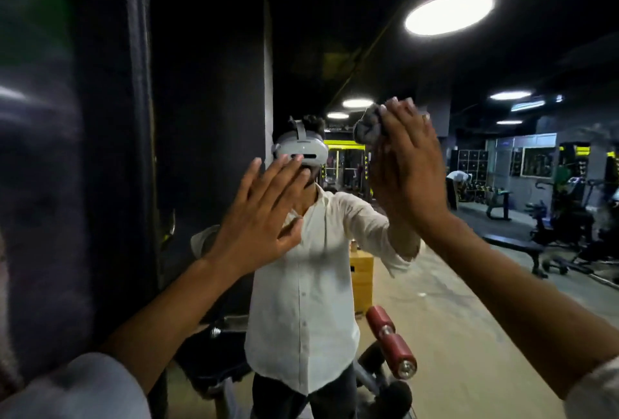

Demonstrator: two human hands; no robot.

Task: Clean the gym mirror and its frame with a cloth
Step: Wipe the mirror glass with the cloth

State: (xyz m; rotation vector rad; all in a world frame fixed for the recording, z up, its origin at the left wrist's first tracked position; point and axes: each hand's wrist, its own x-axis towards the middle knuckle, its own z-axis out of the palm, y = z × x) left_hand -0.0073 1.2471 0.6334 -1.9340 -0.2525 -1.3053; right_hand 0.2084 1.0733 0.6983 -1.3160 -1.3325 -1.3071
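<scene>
Flat against the mirror (435, 284) glass, left of its middle: left hand (264, 217), palm to the pane, fingers straight and fanned wide, thumb out to the right, gripping nothing. Met fingertip to fingertip by its own reflection.

Higher and to the right, about midway across the mirror: right hand (415, 170), fingers straight and close together, pointing up, pressing a crumpled grey cloth (366, 128) onto the glass. Cloth bunched at the fingertips, bulging out to their left, trapped between hand and pane. Not wrapped by curled fingers as far as can be seen; thumb hidden.

Both forearms bare, reaching up from the lower corners, with pale rolled sleeves (77, 388) at the bottom edge.

Along the mirror's left edge: dark upright frame (142, 150), blurred, touched by neither hand, with the cloth well apart from it. Farther left, only a dark smear, too blurred to tell.

Seen in the glass: a person in a white buttoned shirt (301, 284) and a grey headset (301, 150), with arms raised to match. Low down, near the bottom edge, two red roller pads (392, 341) on a metal bar, and a yellow wooden box (361, 281) just beside the shirt. Toward the right edge, a black flat bench (516, 244) and exercise bikes (562, 217) on a grey floor, with a second person (459, 177) bent over farther back. Toward the top right corner, a large round ceiling light (449, 13), with smaller ones lower down.
</scene>
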